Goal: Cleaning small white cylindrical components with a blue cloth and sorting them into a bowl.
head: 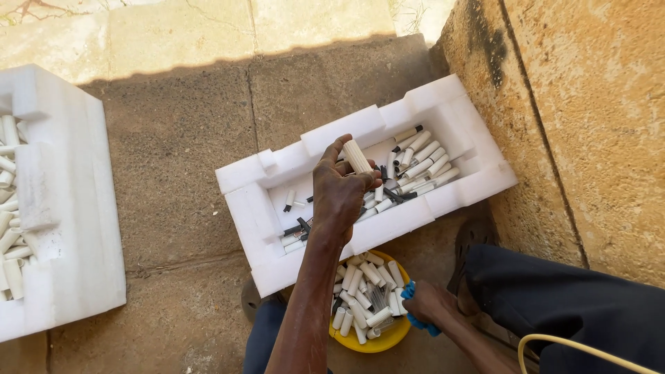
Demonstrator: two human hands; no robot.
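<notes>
The left hand (341,190) pinches a ribbed white tube (357,156) over the middle of the white foam box (258,185). The right hand (428,303) grips something blue at the yellow bowl's (388,339) right edge. A firm pinch keeps the tube from slipping.

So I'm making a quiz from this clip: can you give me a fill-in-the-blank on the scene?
1. The left hand holds one ribbed white ____ over the foam tray.
2. The bowl of white tubes is ____.
3. The right hand grips something ____.
Missing: tube; yellow; blue
</notes>
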